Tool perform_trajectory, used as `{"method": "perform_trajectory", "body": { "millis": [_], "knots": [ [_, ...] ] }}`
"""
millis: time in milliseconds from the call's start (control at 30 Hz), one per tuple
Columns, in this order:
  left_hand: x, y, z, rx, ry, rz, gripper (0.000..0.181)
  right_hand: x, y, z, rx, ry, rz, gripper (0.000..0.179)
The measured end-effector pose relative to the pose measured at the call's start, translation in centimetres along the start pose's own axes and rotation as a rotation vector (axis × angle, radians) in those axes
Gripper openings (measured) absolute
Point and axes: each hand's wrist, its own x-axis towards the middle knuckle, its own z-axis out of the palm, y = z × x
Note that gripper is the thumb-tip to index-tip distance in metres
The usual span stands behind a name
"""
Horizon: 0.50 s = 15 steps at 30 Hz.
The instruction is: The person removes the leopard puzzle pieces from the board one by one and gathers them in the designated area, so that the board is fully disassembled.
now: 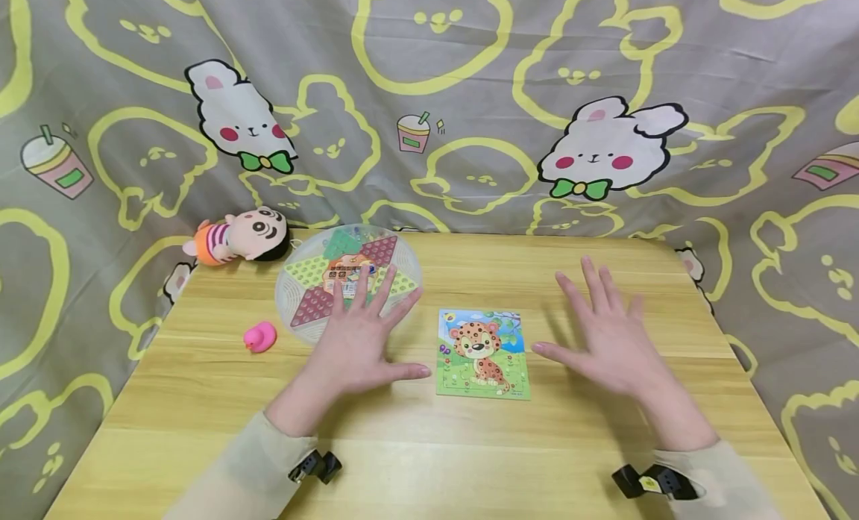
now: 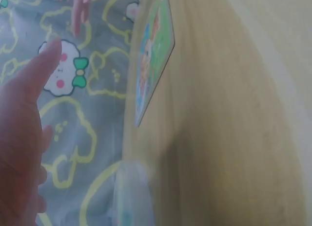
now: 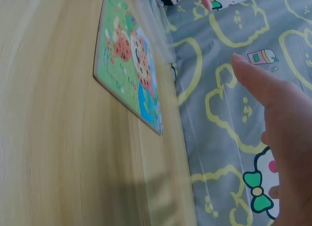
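A leopard jigsaw puzzle (image 1: 483, 354) lies flat on the wooden table between the two hands, its picture complete and framed. Left of it, my left hand (image 1: 359, 348) hovers with spread, straight fingers, overlapping the near part of a round Chinese checkers board (image 1: 305, 270) in the head view. On the other side, my right hand (image 1: 611, 333) is held up with its fingers spread and its thumb pointing toward the puzzle. Both wrist views show the puzzle (image 2: 158, 48) (image 3: 126, 60) apart from the thumbs. Neither hand holds anything.
A pink rubber duck (image 1: 259, 336) sits at the left of the table. Behind it, a plush doll (image 1: 241, 235) lies on its side at the back left edge. A patterned curtain (image 1: 470, 80) hangs right behind the table (image 1: 416, 453) and along its sides.
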Motion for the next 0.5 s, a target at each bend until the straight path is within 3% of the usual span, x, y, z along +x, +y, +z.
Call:
{"method": "perform_trajectory", "body": {
  "millis": [500],
  "knots": [
    [-0.5, 1.7, 1.2, -0.057, 0.021, 0.055, 0.123, 1.0, -1.4, 0.7, 0.113, -0.001, -0.057, 0.111]
  ]
}}
